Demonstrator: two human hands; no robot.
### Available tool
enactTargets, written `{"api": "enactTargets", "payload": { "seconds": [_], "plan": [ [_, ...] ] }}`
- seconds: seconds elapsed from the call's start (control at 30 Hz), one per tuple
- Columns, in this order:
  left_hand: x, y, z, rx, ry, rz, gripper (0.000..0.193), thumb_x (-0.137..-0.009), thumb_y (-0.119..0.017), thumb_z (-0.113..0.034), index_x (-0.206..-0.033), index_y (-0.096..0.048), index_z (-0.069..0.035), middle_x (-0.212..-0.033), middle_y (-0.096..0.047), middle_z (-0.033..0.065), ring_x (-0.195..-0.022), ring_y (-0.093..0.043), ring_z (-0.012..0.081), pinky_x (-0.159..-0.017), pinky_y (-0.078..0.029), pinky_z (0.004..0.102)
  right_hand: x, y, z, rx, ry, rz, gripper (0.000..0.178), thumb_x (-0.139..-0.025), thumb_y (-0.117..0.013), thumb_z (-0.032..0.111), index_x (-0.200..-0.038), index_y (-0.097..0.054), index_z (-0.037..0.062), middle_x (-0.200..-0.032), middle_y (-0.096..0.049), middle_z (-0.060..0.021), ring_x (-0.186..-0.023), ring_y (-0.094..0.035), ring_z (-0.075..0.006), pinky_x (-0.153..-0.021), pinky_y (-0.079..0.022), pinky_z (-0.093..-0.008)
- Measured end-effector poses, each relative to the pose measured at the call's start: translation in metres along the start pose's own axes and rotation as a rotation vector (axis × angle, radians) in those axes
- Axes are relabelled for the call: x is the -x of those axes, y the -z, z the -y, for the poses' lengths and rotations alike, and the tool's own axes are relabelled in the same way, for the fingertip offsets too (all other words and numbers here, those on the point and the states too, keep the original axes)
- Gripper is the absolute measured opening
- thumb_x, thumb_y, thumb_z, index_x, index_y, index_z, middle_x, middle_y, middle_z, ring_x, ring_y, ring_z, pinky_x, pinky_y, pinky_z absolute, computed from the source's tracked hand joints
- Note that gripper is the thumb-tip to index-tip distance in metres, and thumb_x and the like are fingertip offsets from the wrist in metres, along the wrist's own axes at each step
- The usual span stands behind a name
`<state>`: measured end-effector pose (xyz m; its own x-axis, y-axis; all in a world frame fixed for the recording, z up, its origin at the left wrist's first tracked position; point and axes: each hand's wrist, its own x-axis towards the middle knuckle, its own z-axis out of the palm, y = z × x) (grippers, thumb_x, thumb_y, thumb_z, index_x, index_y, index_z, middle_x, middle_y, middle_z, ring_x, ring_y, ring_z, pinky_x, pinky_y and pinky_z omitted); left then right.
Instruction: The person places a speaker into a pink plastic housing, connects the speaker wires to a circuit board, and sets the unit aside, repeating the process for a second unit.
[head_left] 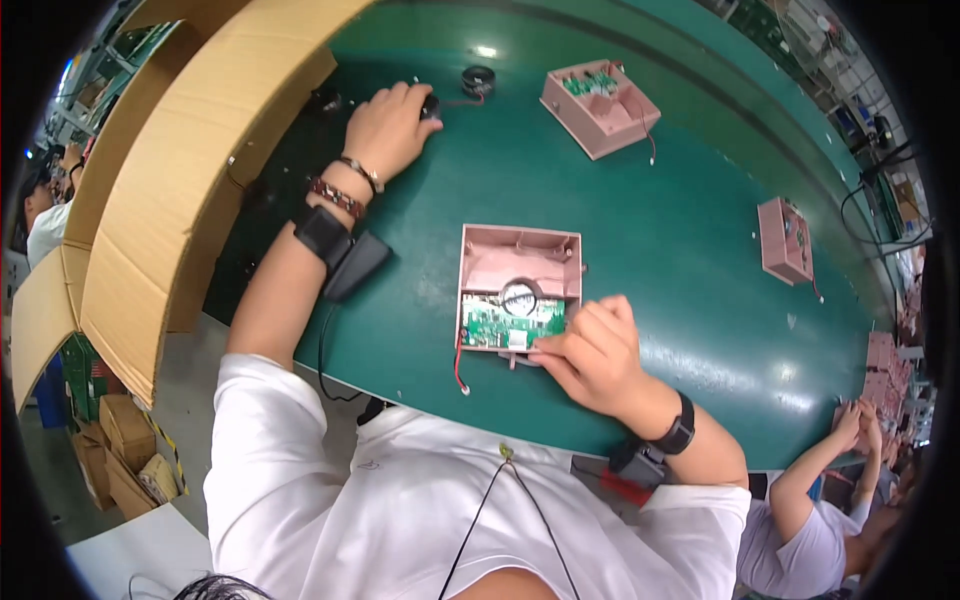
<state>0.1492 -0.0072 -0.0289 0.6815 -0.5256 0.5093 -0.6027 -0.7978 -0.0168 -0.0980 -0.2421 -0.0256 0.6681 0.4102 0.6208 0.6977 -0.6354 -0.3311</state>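
Note:
In front of me on the bench lies a pink plastic housing (520,245), open side up. It holds a green circuit board (485,322) and a round, dark-rimmed part (519,297); a red-and-black wire hangs off its left side. The bent fingers of my right hand (600,355) are closed at the housing's near right corner, thumb and fingertip pinching its edge. Farther left, my left hand (388,130) reaches across the bench, thumb and fingers closed round a small black round speaker (431,107). Just beyond it sits another black speaker (479,80) with a red wire.
A large open cardboard box (190,150) stands along the left side. Another pink housing (602,110) with a board lies at the far side, and a third (786,240) at the right. A co-worker's hands (855,420) handle pink parts at the right edge.

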Motion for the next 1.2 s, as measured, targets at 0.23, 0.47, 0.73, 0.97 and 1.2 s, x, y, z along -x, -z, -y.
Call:
{"api": "enactTargets", "payload": {
  "seconds": [0.23,0.47,0.73,0.97,1.2],
  "plan": [
    [0.002,0.049,-0.022,0.007,-0.094,-0.097,0.038,-0.078,-0.074,-0.026,-0.111,-0.063,-0.012,-0.093,-0.062,0.0009,-0.096,-0.058,0.025,-0.072,-0.046,0.0373,0.009,0.007,0.004,-0.035,0.038,0.009,0.021,-0.067,-0.08,0.017,-0.081,-0.067,0.0097,-0.07,-0.052,-0.0009,-0.06,-0.049,-0.0182,-0.06,-0.033,-0.0343],
    [0.044,0.105,-0.081,0.167,-0.494,-0.364,0.036,-0.076,-0.074,-0.031,-0.111,-0.064,-0.029,-0.111,-0.067,-0.014,-0.095,-0.054,0.0122,-0.088,-0.033,0.033,-0.003,0.029,0.006,-0.086,0.047,-0.028,0.031,-0.072,-0.079,0.019,-0.096,-0.064,0.0059,-0.086,-0.062,-0.0044,-0.067,-0.057,-0.0168,-0.059,-0.037,-0.0305],
    [0.067,0.093,-0.083,0.359,-0.606,-0.611,0.023,-0.09,-0.064,-0.044,-0.109,-0.056,-0.035,-0.116,-0.065,-0.0231,-0.102,-0.053,0.0073,-0.099,-0.024,0.037,-0.064,0.021,0.011,-0.774,-0.227,0.009,0.058,-0.084,-0.076,0.018,-0.128,-0.042,0.0021,-0.124,-0.054,-0.017,-0.109,-0.057,-0.0255,-0.089,-0.049,-0.0383],
    [0.075,0.076,-0.085,0.559,-0.635,-0.502,0.023,-0.091,-0.064,-0.038,-0.112,-0.055,-0.034,-0.12,-0.064,-0.0212,-0.103,-0.055,0.0085,-0.101,-0.022,0.0403,-0.072,0.018,0.011,-0.914,-0.498,0.479,0.064,-0.081,-0.077,0.01,-0.132,-0.04,0.0,-0.127,-0.052,-0.0156,-0.116,-0.056,-0.0268,-0.093,-0.048,-0.0379],
    [0.079,0.073,-0.091,0.589,-0.575,-0.429,0.029,-0.087,-0.067,-0.039,-0.112,-0.055,-0.032,-0.12,-0.064,-0.0194,-0.104,-0.055,0.012,-0.1,-0.023,0.0414,-0.075,0.02,0.0,-0.771,-0.315,0.387,0.061,-0.079,-0.077,0.011,-0.129,-0.044,0.0021,-0.118,-0.055,-0.0148,-0.101,-0.059,-0.0268,-0.082,-0.049,-0.0379]
  ]
}}
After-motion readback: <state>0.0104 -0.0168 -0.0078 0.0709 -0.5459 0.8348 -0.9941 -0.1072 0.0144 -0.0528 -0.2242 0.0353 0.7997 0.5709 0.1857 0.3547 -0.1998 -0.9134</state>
